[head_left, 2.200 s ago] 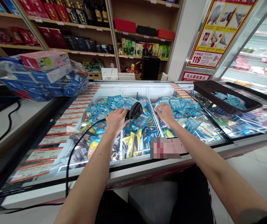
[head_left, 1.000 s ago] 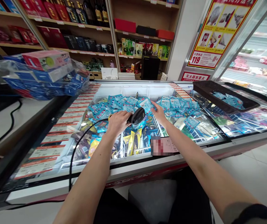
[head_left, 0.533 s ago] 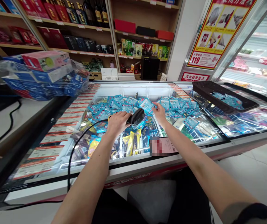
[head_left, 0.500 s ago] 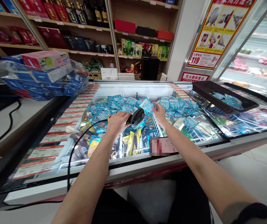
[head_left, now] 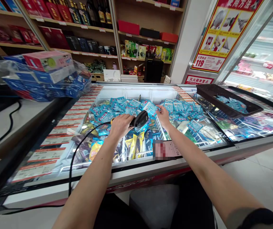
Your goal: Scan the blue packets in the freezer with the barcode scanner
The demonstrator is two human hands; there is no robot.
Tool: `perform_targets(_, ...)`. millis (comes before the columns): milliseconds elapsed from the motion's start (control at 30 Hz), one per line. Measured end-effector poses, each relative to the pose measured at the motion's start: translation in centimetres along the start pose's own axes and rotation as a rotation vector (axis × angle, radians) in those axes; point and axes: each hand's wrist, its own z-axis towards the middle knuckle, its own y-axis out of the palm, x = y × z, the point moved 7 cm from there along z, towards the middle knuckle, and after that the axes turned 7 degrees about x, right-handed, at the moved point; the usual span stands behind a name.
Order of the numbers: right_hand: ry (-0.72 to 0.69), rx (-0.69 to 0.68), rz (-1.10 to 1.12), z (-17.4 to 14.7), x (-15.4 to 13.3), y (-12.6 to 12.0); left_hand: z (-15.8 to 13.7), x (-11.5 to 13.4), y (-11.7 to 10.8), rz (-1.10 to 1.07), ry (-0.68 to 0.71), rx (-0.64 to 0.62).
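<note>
My left hand [head_left: 122,124] is closed round the handle of a black barcode scanner [head_left: 141,119], whose head points to the right. A cable runs from the scanner back past my left forearm. Between the thumb and fingers of my right hand [head_left: 163,115] is the edge of a blue printed packet [head_left: 150,108], just beyond the scanner head. Many similar blue packets [head_left: 105,116] lie spread over the freezer's glass top, on both sides of my hands. Yellow ice cream wrappers [head_left: 133,147] show below, inside the freezer.
A plastic-wrapped stack of boxes [head_left: 48,76] stands at the left. On the right, a dark brown tray [head_left: 227,98] holds some blue packets. A pink slip [head_left: 167,150] lies at the freezer's front edge [head_left: 131,178]. Stocked shelves [head_left: 117,30] rise behind.
Almost nothing differs. Both hands keep their holds on the scanner and the packet, and the view has shifted very slightly.
</note>
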Motion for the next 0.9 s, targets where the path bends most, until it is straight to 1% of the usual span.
perform_targets(200,0.002,0.006,0.013,0.01,-0.09,-0.09,0.07,-0.16,-0.24,-0.006,-0.046,0.011)
perform_targets(667,-0.004,0.007,-0.001,0.23,0.73,0.25,0.16,0.14,0.13,0.033,-0.010,-0.012)
perform_targets(900,0.012,-0.004,-0.004,0.18,0.79,0.23,0.23,0.37,0.11,0.003,-0.041,-0.007)
